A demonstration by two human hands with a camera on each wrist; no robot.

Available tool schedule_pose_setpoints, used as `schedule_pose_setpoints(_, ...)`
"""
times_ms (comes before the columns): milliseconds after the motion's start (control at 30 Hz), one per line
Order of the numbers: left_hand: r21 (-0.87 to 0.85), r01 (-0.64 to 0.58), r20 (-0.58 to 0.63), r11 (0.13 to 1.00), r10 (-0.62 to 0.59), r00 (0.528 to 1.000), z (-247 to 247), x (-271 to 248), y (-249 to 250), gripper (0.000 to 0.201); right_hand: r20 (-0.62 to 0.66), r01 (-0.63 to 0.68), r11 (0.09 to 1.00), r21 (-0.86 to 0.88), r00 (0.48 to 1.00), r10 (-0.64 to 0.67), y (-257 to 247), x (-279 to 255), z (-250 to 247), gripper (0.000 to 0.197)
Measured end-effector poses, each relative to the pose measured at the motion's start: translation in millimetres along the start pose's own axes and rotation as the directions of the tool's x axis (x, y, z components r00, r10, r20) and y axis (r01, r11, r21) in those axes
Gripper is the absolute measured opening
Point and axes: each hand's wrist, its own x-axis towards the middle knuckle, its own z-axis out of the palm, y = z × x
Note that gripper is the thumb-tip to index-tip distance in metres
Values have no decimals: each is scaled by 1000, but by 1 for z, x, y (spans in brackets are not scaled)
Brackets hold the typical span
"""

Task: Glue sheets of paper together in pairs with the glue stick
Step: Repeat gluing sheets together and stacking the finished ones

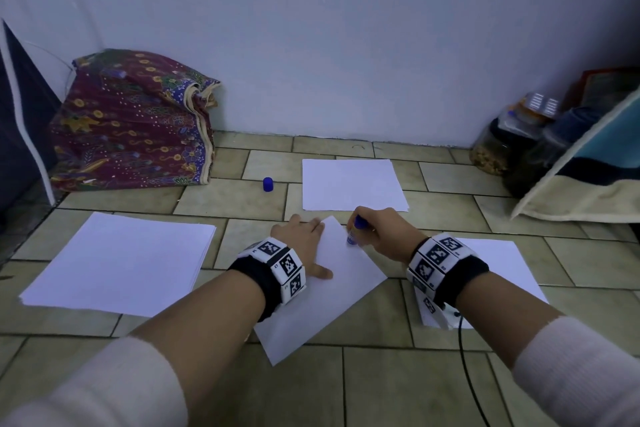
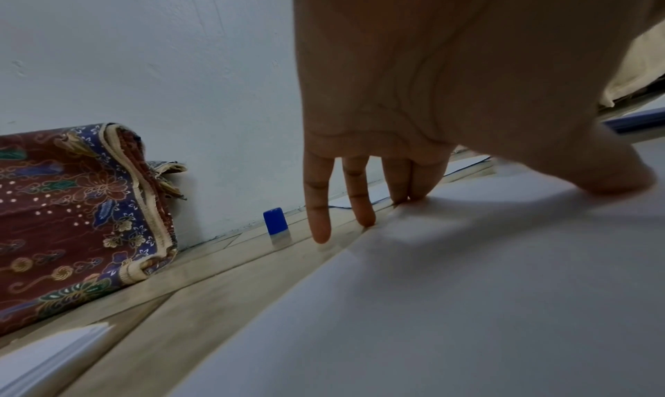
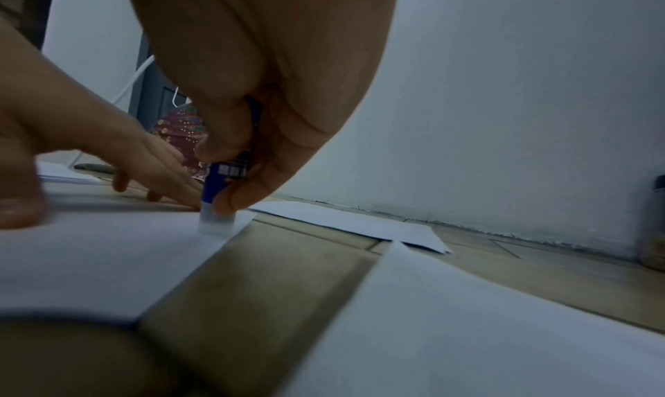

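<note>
From the head view, a single thin white sheet of paper (image 1: pixel 332 284) lies askew on the tiled floor (image 1: pixel 381 392), one corner pointing toward the wall, and the left hand (image 1: pixel 304 246) lies flat and spread across its left edge, fingers straight, holding nothing but pinning the sheet. The right hand (image 1: pixel 381 236) has its fingers curled round a small blue-and-white plastic glue stick (image 1: pixel 355 232), whose tip meets the sheet near that far corner. A thick stack of white paper (image 1: pixel 117 263) sits toward the floor's left side, another flat white sheet (image 1: pixel 353 184) near the wall, a third white sheet (image 1: pixel 502 267) under the right wrist, and the loose blue plastic cap (image 1: pixel 268 184) stands between the patterned folded cloth (image 1: pixel 131 121) and the far sheet. In the left wrist view the fingertips (image 2: pixel 322 232) press down where paper edge meets tile. In the right wrist view the stick stands near upright, its pale glue end on the sheet just inside the corner, though the blur hides how hard it presses. The sheet is likely light, limp and prone to sliding or wrinkling on smooth glazed tile, so it wants a flat palm close to the stroke; the rigid, slim cylinder is best held low on its barrel.
</note>
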Motion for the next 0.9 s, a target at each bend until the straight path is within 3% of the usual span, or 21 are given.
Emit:
schedule_pose_setpoints(267,-13,-3,21,1000,3,1000,1,-2,-1,99,15,34,999,-24,999,-34,18,-45,-2,17)
schedule_pose_setpoints(433,-30,-9,-41,1000,8,999,0,-3,2,95,25,19,999,-39,1000,-18,22,-61,-3,13)
schedule_pose_setpoints(600,-131,95,0,987,-96,995,1,-5,10,116,74,-46,998,32,996,44,26,-59,-14,12)
schedule_pose_setpoints(700,-139,-127,-125,982,110,986,3,-10,13,93,-28,-101,958,269,993,113,28,-54,-23,11)
schedule_pose_setpoints(767,-23,-282,-81,959,279,957,4,-11,14,65,-109,-103,874,476,979,175,26,-50,-27,11)
schedule_pose_setpoints(833,3,-286,-8,958,286,958,4,-11,12,53,-179,-86,813,576,957,229,24,-45,-28,11)
schedule_pose_setpoints(900,27,-255,17,967,254,967,3,-13,8,57,-227,-79,773,629,933,280,21,-39,-27,10)
